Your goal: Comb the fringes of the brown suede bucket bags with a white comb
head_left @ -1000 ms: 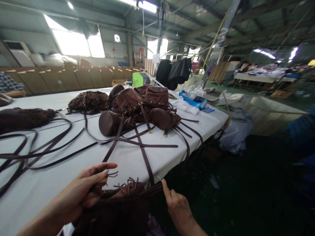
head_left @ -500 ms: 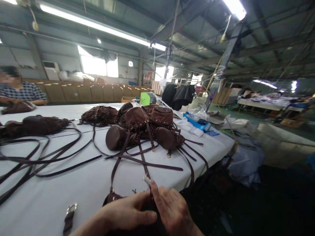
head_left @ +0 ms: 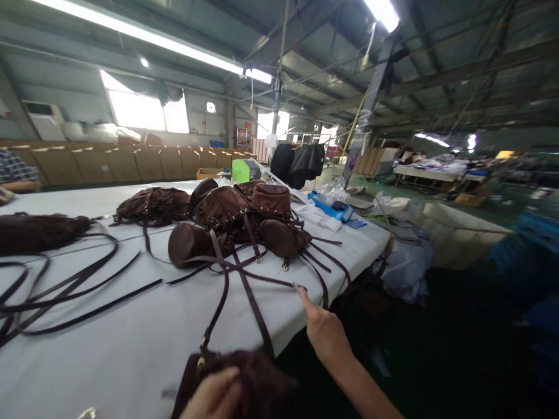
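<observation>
My left hand is blurred at the bottom edge, closed on a dark brown fringed bag. A narrow strap runs from a metal ring on that bag toward the pile. My right hand reaches over the table's edge, fingertips pinched at the end of a long brown strap. A small white bit shows at those fingertips; what it is I cannot make out. Beyond lies a pile of brown suede bags with round-ended side pockets, buckles and loose straps.
More fringed bags and long looped straps cover the table's left part. A blue tray and papers stand at the right back. Clear plastic sheeting lies beyond the right edge. A co-worker's checked sleeve shows far left.
My hands, together on the bag before, are now apart: the right has moved forward to the strap's end, while the left stays at the bag. The view has turned right.
</observation>
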### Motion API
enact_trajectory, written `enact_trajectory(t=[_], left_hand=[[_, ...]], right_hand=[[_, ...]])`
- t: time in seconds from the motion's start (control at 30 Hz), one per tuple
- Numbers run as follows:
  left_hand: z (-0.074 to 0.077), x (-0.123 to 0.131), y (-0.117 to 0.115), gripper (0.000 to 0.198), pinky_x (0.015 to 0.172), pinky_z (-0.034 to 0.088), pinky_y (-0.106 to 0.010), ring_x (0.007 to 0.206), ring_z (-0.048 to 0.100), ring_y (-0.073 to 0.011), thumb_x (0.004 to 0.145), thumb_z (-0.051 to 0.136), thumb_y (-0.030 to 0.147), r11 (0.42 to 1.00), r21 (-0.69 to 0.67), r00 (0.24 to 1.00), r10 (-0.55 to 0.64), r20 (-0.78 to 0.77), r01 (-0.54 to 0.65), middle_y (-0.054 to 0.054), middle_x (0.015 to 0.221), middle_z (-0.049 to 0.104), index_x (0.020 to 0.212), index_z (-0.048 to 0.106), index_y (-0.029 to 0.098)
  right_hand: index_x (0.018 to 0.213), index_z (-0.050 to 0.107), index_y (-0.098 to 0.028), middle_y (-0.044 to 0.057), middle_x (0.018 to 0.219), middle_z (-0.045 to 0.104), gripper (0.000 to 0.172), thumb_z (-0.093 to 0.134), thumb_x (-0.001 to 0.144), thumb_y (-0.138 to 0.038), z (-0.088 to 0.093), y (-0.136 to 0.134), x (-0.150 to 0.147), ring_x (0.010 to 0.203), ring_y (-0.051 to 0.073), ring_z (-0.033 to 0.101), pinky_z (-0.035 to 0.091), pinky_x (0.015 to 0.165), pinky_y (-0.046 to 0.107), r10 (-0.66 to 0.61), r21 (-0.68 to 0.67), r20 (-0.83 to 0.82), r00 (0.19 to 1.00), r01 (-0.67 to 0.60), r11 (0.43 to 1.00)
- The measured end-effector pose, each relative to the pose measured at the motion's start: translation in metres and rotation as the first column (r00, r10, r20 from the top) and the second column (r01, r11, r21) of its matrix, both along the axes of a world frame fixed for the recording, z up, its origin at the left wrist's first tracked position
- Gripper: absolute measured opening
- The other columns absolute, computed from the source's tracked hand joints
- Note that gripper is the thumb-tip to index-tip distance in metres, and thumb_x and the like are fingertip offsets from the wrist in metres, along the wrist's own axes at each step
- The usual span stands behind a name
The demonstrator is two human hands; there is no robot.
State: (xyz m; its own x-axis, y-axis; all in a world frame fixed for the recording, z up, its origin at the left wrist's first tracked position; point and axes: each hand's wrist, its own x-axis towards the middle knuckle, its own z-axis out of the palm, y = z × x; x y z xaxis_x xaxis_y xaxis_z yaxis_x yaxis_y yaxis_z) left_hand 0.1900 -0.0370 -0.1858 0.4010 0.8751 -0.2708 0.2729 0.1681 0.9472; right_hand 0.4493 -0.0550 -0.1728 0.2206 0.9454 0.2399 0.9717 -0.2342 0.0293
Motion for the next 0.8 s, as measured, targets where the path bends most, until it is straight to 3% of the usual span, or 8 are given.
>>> enact_trajectory(t=[0.13, 0.23, 0.3, 0.4, 0.5, 0.63, 0.7, 0.8], left_hand=[[0.007, -0.008, 0.018, 0.05, 0.04, 0.029, -0.019, 0.042, 0.042, -0.007, 0.075, 0.056, 0.067, 0.989, -0.139, 0.953, 0.002, 0.304, 0.042, 0.004, 0.053, 0.053, 0.073, 0.056, 0.017], [0.017, -0.014, 0.029, 0.047, 0.041, 0.028, -0.018, 0.043, 0.042, -0.006, 0.073, 0.063, 0.063, 0.982, -0.187, 0.93, 0.046, 0.364, 0.025, 0.001, 0.062, 0.059, 0.075, 0.057, 0.016], [0.02, -0.015, 0.03, 0.045, 0.043, 0.032, -0.018, 0.045, 0.046, -0.0072, 0.073, 0.064, 0.061, 0.976, -0.219, 0.94, 0.063, 0.335, 0.012, 0.001, 0.064, 0.06, 0.078, 0.059, 0.016], [0.018, -0.009, 0.026, 0.045, 0.049, 0.04, -0.021, 0.053, 0.054, -0.0111, 0.075, 0.062, 0.06, 0.977, -0.212, 0.948, 0.056, 0.313, 0.012, -0.001, 0.066, 0.061, 0.079, 0.062, 0.016], [0.021, -0.002, 0.019, 0.044, 0.062, 0.047, -0.025, 0.068, 0.06, -0.0167, 0.077, 0.061, 0.058, 0.996, -0.065, 0.959, -0.039, 0.282, 0.06, -0.005, 0.074, 0.066, 0.08, 0.066, 0.015], [0.041, -0.005, 0.011, 0.038, 0.077, 0.047, -0.026, 0.084, 0.061, -0.0184, 0.079, 0.063, 0.051, 0.98, 0.2, 0.989, -0.023, 0.146, -0.007, -0.005, 0.088, 0.069, 0.095, 0.071, 0.018], [0.051, -0.009, 0.005, 0.041, 0.057, 0.044, -0.021, 0.062, 0.055, -0.0123, 0.08, 0.062, 0.053, 0.987, 0.135, 0.985, 0.068, 0.161, -0.09, 0.0, 0.069, 0.062, 0.1, 0.069, 0.018], [0.063, -0.018, -0.007, 0.05, 0.036, 0.021, -0.016, 0.037, 0.029, -0.0052, 0.078, 0.06, 0.06, 0.986, -0.109, 0.944, 0.152, 0.294, -0.125, 0.01, 0.046, 0.037, 0.105, 0.064, 0.018]], right_hand=[[0.131, 0.051, -0.017, 0.004, 0.076, 0.073, 0.038, 0.035, 0.097, -0.018, -0.001, -0.031, 0.0, 0.066, 0.017, 0.07, 0.053, 0.058, 0.023, 0.337, 0.337, -0.251, 0.907, -0.245, 0.909], [0.119, 0.057, -0.019, 0.006, 0.089, 0.073, 0.028, 0.042, 0.096, -0.016, 0.007, -0.06, -0.019, 0.077, 0.015, 0.069, 0.054, 0.069, 0.024, 0.674, 0.549, -0.132, 0.727, -0.512, 0.661], [0.116, 0.058, -0.016, 0.008, 0.09, 0.072, 0.027, 0.046, 0.093, -0.011, 0.015, -0.073, -0.033, 0.079, 0.015, 0.067, 0.053, 0.07, 0.027, 0.776, 0.537, -0.001, 0.631, -0.654, 0.533], [0.108, 0.062, -0.012, 0.008, 0.083, 0.071, 0.023, 0.047, 0.091, -0.01, 0.02, -0.076, -0.05, 0.07, 0.015, 0.064, 0.047, 0.06, 0.029, 0.787, 0.453, 0.166, 0.594, -0.755, 0.474], [0.106, 0.064, -0.012, 0.011, 0.091, 0.071, 0.026, 0.042, 0.092, -0.01, 0.007, -0.065, -0.061, 0.068, 0.016, 0.062, 0.043, 0.06, 0.03, 0.716, 0.401, 0.264, 0.646, -0.749, 0.527], [0.108, 0.063, -0.012, 0.011, 0.086, 0.071, 0.032, 0.042, 0.086, -0.001, -0.026, -0.048, -0.061, 0.068, 0.018, 0.063, 0.043, 0.066, 0.032, 0.463, 0.31, 0.245, 0.852, -0.521, 0.795], [0.104, 0.064, -0.013, 0.005, 0.072, 0.069, 0.036, 0.046, 0.079, 0.006, -0.043, -0.044, -0.056, 0.059, 0.016, 0.06, 0.043, 0.065, 0.031, 0.361, 0.211, 0.233, 0.903, -0.409, 0.888], [0.105, 0.064, -0.014, 0.002, 0.064, 0.066, 0.042, 0.05, 0.073, 0.009, -0.063, -0.047, -0.046, 0.055, 0.015, 0.061, 0.044, 0.061, 0.028, 0.285, 0.083, 0.222, 0.932, -0.31, 0.947]])
